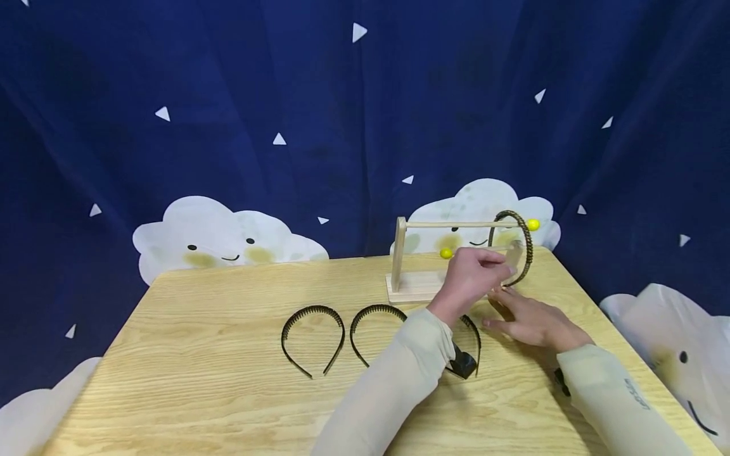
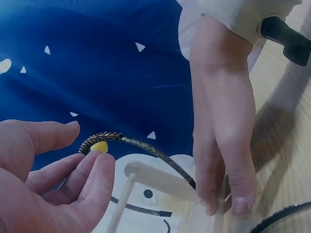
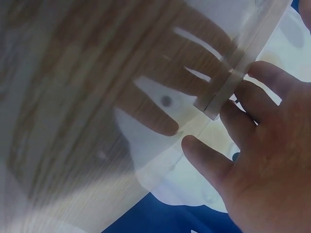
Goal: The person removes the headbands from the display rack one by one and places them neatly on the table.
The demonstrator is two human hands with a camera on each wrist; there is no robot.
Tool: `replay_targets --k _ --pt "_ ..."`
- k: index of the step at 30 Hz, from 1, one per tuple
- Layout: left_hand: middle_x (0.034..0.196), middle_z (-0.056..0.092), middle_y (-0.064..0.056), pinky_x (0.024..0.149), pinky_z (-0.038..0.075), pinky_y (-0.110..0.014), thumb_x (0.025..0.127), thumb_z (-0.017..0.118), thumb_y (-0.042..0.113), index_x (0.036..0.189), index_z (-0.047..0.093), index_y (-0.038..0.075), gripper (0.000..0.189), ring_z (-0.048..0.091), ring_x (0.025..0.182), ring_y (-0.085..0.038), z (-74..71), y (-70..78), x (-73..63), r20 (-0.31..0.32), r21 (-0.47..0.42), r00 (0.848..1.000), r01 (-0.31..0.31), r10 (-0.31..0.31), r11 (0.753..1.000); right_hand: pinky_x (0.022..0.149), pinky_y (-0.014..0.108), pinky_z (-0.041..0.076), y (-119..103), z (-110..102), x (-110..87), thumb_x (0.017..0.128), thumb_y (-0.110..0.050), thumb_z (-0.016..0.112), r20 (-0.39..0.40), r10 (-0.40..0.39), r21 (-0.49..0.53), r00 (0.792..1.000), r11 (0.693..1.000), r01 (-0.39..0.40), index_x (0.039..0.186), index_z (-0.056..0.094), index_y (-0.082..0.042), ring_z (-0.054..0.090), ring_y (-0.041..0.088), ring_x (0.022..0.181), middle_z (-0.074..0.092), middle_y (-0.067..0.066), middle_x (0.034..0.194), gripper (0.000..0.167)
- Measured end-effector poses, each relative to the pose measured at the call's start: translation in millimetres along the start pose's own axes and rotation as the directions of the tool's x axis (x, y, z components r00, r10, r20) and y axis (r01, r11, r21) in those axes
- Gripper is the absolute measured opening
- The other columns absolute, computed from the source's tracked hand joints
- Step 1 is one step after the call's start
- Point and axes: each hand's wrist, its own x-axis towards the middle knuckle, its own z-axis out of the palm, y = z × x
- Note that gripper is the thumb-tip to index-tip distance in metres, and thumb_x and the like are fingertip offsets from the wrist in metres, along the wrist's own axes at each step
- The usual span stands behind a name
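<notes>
A dark braided headband (image 1: 529,244) hangs over the upper bar of a wooden rack (image 1: 397,253), close to the bar's yellow end ball (image 1: 533,224). My left hand (image 1: 472,278) is in front of the rack, its fingers loosely bent beside the headband. In the left wrist view its thumb stands apart from the fingers, and the headband (image 2: 158,151) passes behind them. My right hand (image 1: 538,322) reaches low at the rack's right end. Its fingertips are at the edge of the rack's base (image 3: 214,104) in the right wrist view, with the fingers spread.
Two toothed black headbands (image 1: 313,309) (image 1: 376,308) lie on the wooden table (image 1: 217,354), left of my forearm. Another headband (image 1: 478,339) is partly hidden by my left wrist. A lower bar with a yellow ball (image 1: 446,253) points left. Behind hangs a blue curtain (image 1: 319,95).
</notes>
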Motion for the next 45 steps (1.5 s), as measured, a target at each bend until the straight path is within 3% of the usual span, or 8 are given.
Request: replay_targets --k 8,13,18,26,29,35,45 --pt "0.08 0.069 0.01 0.07 0.051 -0.018 0.08 0.085 0.013 0.095 0.08 0.008 0.017 0.063 0.076 -0.002 16.0 -4.1 10.4 -0.074 0.035 0.996 0.045 -0.042 0.998 0.077 0.062 0.05 0 -2 2.5 0.091 -0.073 0.052 0.006 0.011 0.001 1.0 1.0 -0.011 0.157 0.034 -0.016 0.056 0.045 0.121 0.035 0.017 0.158 0.089" --pt "0.082 0.069 0.009 0.069 0.052 -0.019 0.079 0.086 0.01 0.094 0.08 0.009 0.016 0.063 0.075 -0.002 23.6 -9.5 13.5 -0.097 -0.011 0.994 0.053 -0.054 0.999 0.077 0.061 0.051 0 -1 1.3 0.091 -0.072 0.053 -0.008 0.01 0.003 1.0 1.0 -0.01 0.156 0.037 -0.014 0.057 0.044 0.119 0.036 0.017 0.157 0.089" --pt "0.079 0.07 0.011 0.068 0.052 -0.018 0.079 0.086 0.011 0.094 0.08 0.01 0.016 0.063 0.073 -0.001 28.5 -11.1 17.3 -0.117 -0.013 0.993 0.03 -0.031 0.999 0.075 0.06 0.051 -2 0 -0.2 0.091 -0.072 0.053 -0.003 0.017 -0.004 1.0 1.0 -0.017 0.157 0.036 -0.014 0.057 0.043 0.12 0.035 0.016 0.158 0.089" --pt "0.086 0.075 0.007 0.065 0.053 -0.017 0.08 0.085 0.01 0.102 0.08 0.007 0.022 0.065 0.073 0.001 36.6 -9.9 22.6 -0.094 -0.015 0.996 -0.012 0.011 1.0 0.079 0.061 0.051 -1 1 -0.1 0.091 -0.072 0.053 -0.009 0.021 -0.005 1.0 1.0 -0.021 0.16 0.027 -0.016 0.058 0.04 0.119 0.032 0.015 0.16 0.093" --pt "0.081 0.074 0.008 0.064 0.052 -0.016 0.079 0.087 0.012 0.101 0.081 0.009 0.023 0.065 0.071 0.002 40.0 -9.5 23.8 -0.11 0.016 0.994 -0.017 0.019 1.0 0.078 0.061 0.05 1 2 -1.2 0.09 -0.074 0.052 -0.004 0.031 -0.008 1.0 0.999 -0.031 0.16 0.028 -0.016 0.059 0.04 0.118 0.031 0.014 0.16 0.093" --pt "0.076 0.072 0.01 0.062 0.049 -0.013 0.079 0.088 0.017 0.097 0.082 0.01 0.021 0.061 0.068 0.004 42.7 -10.2 29.6 -0.142 0.164 0.987 -0.049 0.072 0.985 0.077 0.06 0.051 2 5 -1.3 0.089 -0.075 0.052 -0.016 0.017 0.015 1.0 1.0 -0.017 0.16 0.027 -0.022 0.059 0.039 0.119 0.029 0.011 0.162 0.092" --pt "0.08 0.074 0.007 0.065 0.048 -0.011 0.077 0.09 0.023 0.101 0.081 0.01 0.029 0.063 0.071 0.003 52.2 -10.8 38.1 -0.108 0.24 0.99 -0.057 0.086 0.969 0.079 0.062 0.05 3 1 -4.0 0.089 -0.076 0.052 -0.012 0.021 0.011 1.0 1.0 -0.021 0.155 0.039 -0.017 0.056 0.041 0.123 0.039 0.013 0.156 0.089"
